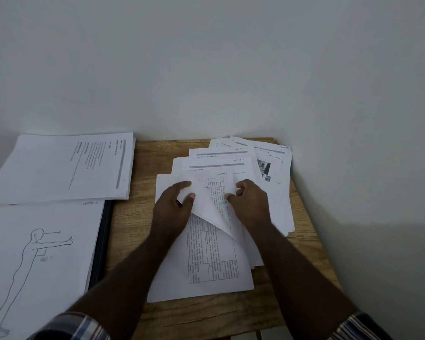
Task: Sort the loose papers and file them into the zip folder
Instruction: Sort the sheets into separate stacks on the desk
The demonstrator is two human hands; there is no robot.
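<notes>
A fanned heap of loose printed papers [275, 173] covers the right half of the wooden table [142, 217]. My left hand [174, 204] pinches a folded-over sheet [211, 212] that lifts off the heap, above a page with a printed table [211, 261]. My right hand [250, 200] has its fingers curled at the same sheet's right edge, on top of the heap. At the left lies a sorted stack topped by a page with a standing figure drawing [39, 253], resting on a dark folder [101, 246] whose edge shows.
Another stack of text pages [64, 168] lies at the back left, overlapping the table's left edge. A plain wall rises right behind the table. Bare wood shows along the front edge and between the two paper groups.
</notes>
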